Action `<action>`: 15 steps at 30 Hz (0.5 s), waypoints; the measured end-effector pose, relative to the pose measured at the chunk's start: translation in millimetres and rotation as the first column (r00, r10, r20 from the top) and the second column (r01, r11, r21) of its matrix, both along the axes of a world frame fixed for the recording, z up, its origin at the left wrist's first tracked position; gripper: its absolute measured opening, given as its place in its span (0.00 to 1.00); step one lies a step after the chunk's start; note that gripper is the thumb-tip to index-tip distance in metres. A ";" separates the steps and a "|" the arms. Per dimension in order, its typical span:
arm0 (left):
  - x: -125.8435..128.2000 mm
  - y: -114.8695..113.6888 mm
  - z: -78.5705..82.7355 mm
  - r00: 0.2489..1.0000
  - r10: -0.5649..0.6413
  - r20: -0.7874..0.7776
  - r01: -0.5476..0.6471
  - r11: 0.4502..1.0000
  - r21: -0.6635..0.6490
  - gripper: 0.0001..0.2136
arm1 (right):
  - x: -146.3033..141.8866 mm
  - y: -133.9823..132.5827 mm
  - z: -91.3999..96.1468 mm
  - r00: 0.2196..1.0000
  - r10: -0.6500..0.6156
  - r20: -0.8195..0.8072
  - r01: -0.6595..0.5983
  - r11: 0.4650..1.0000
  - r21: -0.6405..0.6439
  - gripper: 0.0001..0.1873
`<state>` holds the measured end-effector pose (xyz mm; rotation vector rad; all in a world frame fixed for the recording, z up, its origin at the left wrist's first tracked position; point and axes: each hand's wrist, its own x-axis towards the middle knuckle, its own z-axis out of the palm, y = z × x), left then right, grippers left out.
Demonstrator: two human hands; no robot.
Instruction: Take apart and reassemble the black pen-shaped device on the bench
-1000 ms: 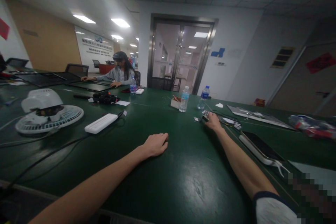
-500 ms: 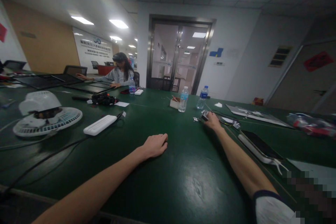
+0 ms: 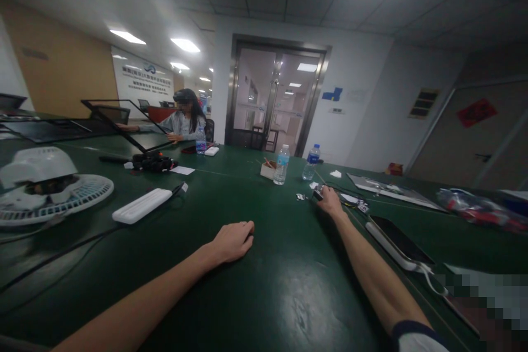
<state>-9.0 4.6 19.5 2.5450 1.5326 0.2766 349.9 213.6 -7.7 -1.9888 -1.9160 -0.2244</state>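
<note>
Left hand (image 3: 233,242) loosely curled with nothing in it, just parked on the green workbench (image 3: 264,297), right hand (image 3: 330,202) with fingers draped over a small dark gadget (image 3: 317,194) just ahead, maybe to steady it, though no telling if actually gripped.

**Q:** What lay on the counter (image 3: 231,297) at left?
**A:** A white desk fan (image 3: 49,190), face up, and a white power strip (image 3: 142,205).

**Q:** Farther back?
**A:** Two water bottles (image 3: 281,165) (image 3: 311,162), then a seated co-worker (image 3: 185,124) holding a tilted black frame (image 3: 108,126), near a glass double door (image 3: 274,93).
</note>
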 end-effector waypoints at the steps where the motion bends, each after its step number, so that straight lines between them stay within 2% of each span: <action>1: 0.2 0.0 0.3 1.000 0.003 -0.003 -0.003 1.000 0.001 0.11 | 0.8 0.1 -0.4 1.000 -0.002 0.002 0.002 1.000 0.009 0.18; 15: 1.0 2.9 -2.4 1.000 -0.005 -0.014 0.005 1.000 0.011 0.11 | 1.9 -1.8 -1.1 0.999 -0.026 -0.038 0.025 1.000 -0.015 0.19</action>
